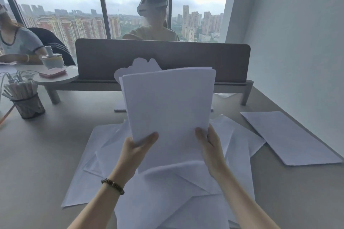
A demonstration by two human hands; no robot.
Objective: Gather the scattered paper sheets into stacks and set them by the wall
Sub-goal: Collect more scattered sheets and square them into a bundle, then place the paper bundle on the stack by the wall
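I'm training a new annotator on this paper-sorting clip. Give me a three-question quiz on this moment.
1. True or false: both hands grip the upright bundle of white paper sheets.
2. Where does the flat stack of white sheets lie? A) beside the black mesh pen holder B) along the pale wall on the right C) on the round white stand
3. Fill in: the loose white sheets on the grey table lie ___ the held bundle.

Key: 1 true, the left hand and right hand each pinch its lower edge; 2 B; 3 beneath.
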